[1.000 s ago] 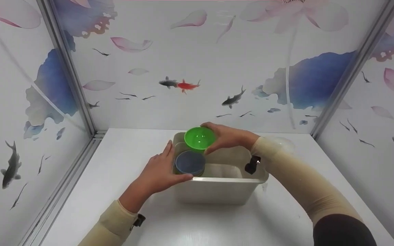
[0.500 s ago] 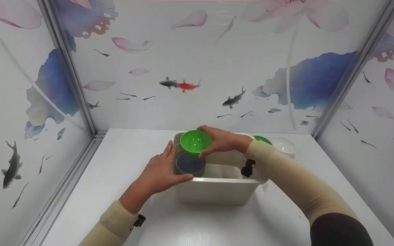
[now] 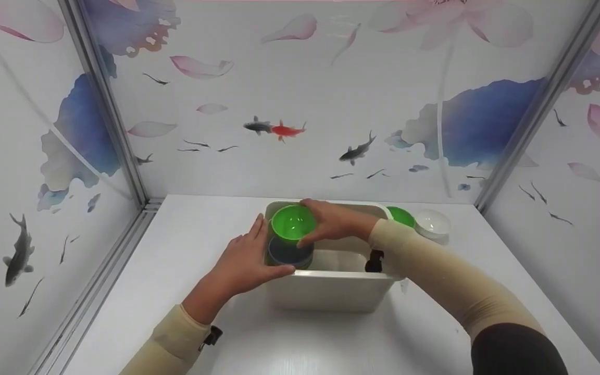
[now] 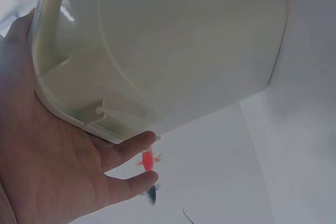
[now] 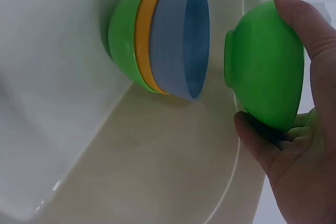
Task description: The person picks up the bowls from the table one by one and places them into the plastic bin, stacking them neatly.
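Note:
My right hand (image 3: 334,221) grips a green bowl (image 3: 292,224) by its side, thumb and fingers spread around it. The bowl hangs just over a stack inside the pale plastic bin (image 3: 326,294). In the right wrist view that stack shows a blue bowl (image 5: 178,35) nested in an orange bowl (image 5: 143,35), with another green bowl (image 5: 123,35) outermost; a gap separates it from the held bowl. My left hand (image 3: 240,265) rests against the bin's near left corner, thumb along the front rim. Its fingers extend nearly straight along the outside in the left wrist view.
Beyond the bin's right end, another green bowl (image 3: 402,215) and a clear bowl (image 3: 433,224) stand on the white table (image 3: 201,219). Panels with painted fish and flowers enclose the table at the back and both sides.
My right hand has brought the green bowl leftward and down, over the blue bowl. The green and clear bowls at the right have come out from behind the right arm. The left hand has stayed put.

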The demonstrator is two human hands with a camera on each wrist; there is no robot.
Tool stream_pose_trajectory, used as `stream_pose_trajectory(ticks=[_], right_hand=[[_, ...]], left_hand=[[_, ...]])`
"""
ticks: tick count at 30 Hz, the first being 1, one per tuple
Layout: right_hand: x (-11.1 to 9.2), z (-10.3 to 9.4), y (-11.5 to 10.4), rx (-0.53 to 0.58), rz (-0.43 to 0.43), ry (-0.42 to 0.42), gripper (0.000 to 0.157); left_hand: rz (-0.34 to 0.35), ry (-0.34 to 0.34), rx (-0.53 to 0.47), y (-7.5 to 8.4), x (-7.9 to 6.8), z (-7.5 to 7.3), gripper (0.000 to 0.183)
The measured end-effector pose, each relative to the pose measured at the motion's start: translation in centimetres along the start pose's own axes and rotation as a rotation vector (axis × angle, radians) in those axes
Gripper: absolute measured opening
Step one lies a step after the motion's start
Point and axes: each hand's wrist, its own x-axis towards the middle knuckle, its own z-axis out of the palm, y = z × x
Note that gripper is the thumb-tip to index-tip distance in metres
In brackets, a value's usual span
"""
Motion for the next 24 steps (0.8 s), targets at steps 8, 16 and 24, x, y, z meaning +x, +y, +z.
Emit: stream_pose_trajectory(ticks=[8, 16, 24], right_hand=[[0.2, 1.3, -0.2, -0.057, -0.027, -0.004, 0.101], [0.5, 2.0, -0.3, -0.14, 0.048, -0.01, 0.099], [0.6, 3.1, -0.5, -0.217, 0.079, -0.053, 0.093]], left_hand=[[-0.008, 0.006, 0.009, 0.1, 0.0, 0.2, 0.14], [-0.011, 0.0, 0.005, 0.1, 0.1, 0.1, 0.141], [-0.014, -0.008, 0.005, 0.1, 0.0, 0.1, 0.141]])
